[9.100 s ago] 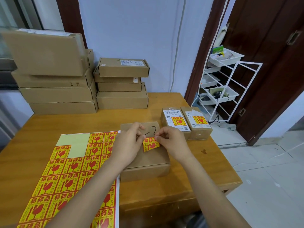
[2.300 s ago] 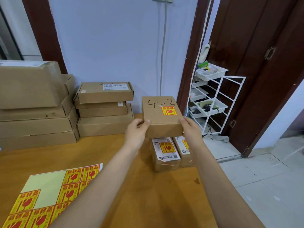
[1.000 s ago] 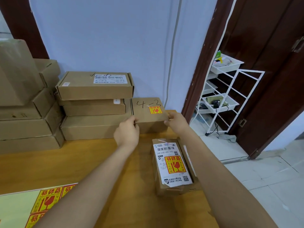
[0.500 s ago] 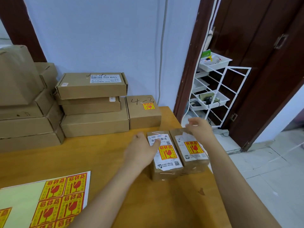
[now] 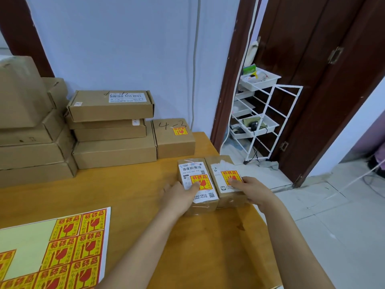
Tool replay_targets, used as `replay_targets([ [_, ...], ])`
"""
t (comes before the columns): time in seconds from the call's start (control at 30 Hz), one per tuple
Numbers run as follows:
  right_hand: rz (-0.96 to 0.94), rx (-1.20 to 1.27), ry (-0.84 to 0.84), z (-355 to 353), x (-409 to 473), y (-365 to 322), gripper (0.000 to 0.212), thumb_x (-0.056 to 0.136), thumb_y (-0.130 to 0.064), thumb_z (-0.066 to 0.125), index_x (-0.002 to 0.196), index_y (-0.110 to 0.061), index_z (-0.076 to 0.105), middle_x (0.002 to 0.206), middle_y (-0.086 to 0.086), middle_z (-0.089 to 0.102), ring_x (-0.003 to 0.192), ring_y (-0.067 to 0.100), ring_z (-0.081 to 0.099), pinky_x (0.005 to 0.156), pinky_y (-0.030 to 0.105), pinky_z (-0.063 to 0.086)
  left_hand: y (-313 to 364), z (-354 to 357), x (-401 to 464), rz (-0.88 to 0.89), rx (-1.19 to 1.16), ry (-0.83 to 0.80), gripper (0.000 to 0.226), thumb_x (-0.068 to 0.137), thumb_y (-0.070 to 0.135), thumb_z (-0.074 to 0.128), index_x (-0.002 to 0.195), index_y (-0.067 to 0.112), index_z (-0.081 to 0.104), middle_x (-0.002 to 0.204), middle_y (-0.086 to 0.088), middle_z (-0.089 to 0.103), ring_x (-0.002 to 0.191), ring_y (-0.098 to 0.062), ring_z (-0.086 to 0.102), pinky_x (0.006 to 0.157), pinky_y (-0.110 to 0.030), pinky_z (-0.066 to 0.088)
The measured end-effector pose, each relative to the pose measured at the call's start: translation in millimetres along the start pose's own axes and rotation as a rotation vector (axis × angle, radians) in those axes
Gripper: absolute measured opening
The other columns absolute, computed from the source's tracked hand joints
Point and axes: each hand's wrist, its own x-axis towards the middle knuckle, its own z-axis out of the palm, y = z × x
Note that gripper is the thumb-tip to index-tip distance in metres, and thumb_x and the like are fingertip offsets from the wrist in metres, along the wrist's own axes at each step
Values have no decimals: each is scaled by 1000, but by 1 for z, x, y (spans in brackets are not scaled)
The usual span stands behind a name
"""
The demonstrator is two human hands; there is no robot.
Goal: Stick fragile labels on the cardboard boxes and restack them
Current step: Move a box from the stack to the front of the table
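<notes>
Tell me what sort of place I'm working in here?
Probably a room at home used for packing parcels: stacked cardboard boxes on a wooden table, a sheet of fragile labels, a white wire rack by the door.
</notes>
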Motion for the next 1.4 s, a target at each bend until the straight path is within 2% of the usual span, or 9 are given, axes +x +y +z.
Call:
replay_targets([
  [0.17, -8, 151, -24, -5, -5, -1, 12, 91, -36, 57, 101, -29, 58, 101, -8, 65, 96, 10, 57, 94, 39, 45, 6, -9, -7, -59, -503, -68, 24, 94, 42, 49, 106, 22, 56, 98, 7, 66, 85, -6, 59, 66, -25, 43],
  [0.33, -32, 286, -65, -11, -10, 5, 19, 89, -30, 63, 107, -28, 60, 102, -4, 71, 101, 15, 63, 84, 36, 53, 7, -23, -3, -142, -776, 11, 18, 92, 36, 57, 92, 18, 52, 89, 0, 66, 79, -10, 59, 66, -27, 47],
  [0.5, -32, 320, -90, -16, -9, 11, 24, 89, -31, 63, 112, -25, 62, 102, -2, 72, 105, 19, 63, 89, 41, 53, 9, -31, 8, -179, -821, -33, 40, 84, 32, 69, 107, 16, 40, 94, -5, 67, 87, -18, 62, 79, -41, 55],
  [0.67, -73, 395, -157, -21, -5, 9, 22, 90, -20, 59, 110, -21, 67, 108, 5, 71, 103, 22, 62, 84, 36, 53, 19, -32, 15, -77, -750, -4, 30, 83, 23, 70, 100, 10, 49, 92, -9, 73, 79, -22, 67, 68, -36, 52],
  [0.77, -132, 461, -156, -20, 1, 2, 25, 91, -18, 57, 114, -19, 66, 111, 7, 70, 102, 22, 63, 87, 38, 53, 28, -34, 19, 14, -739, 63, 29, 84, 24, 69, 107, 13, 55, 93, -6, 72, 88, -23, 67, 77, -37, 51],
  [0.93, -206, 627, -116, -11, 13, -14, 23, 91, -15, 56, 112, -10, 65, 107, 9, 71, 99, 21, 63, 80, 36, 54, 42, -48, 39, 25, -872, 212, 21, 86, 21, 67, 103, 12, 58, 91, -5, 70, 73, -16, 65, 55, -27, 50],
  [1.13, -243, 683, -5, 6, 33, -31, 33, 87, -16, 63, 119, -19, 58, 111, 4, 69, 100, 18, 67, 80, 38, 55, 49, -71, 87, -10, -864, 393, 17, 82, 23, 72, 88, 15, 58, 97, -8, 70, 87, -25, 68, 82, -42, 56],
  [1.23, -248, 649, 32, 16, 48, -48, 31, 86, -20, 65, 116, -19, 57, 112, 5, 68, 100, 19, 66, 94, 47, 50, 50, -77, 110, -12, -845, 426, 19, 78, 27, 74, 81, 18, 57, 94, -8, 71, 85, -27, 69, 81, -47, 56],
  [1.4, -240, 630, 56, 30, 73, -75, 22, 87, -21, 65, 107, -17, 58, 109, 6, 67, 100, 20, 64, 95, 49, 49, 54, -87, 132, -80, -867, 478, 22, 81, 29, 71, 75, 18, 53, 92, -8, 70, 85, -28, 68, 81, -47, 56],
])
